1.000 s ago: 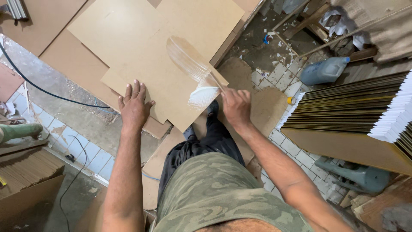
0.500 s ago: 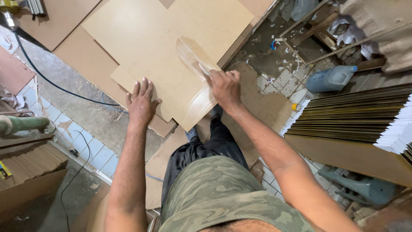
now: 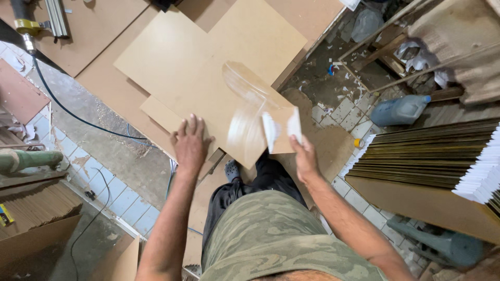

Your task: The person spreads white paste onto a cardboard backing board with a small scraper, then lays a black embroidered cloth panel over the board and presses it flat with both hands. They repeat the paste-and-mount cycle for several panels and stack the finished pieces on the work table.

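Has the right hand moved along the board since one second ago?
Yes. The right hand, holding a small scraper, was earlier beside the near end of the glue streak; now it is at the board's near corner, closer to the person.

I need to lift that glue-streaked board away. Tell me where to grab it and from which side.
Probably grip the board by its dry near edge beside the left hand, coming from the person's side. That corner overhangs the sheets below, so fingers can slip under, and it lies clear of the wet streak.
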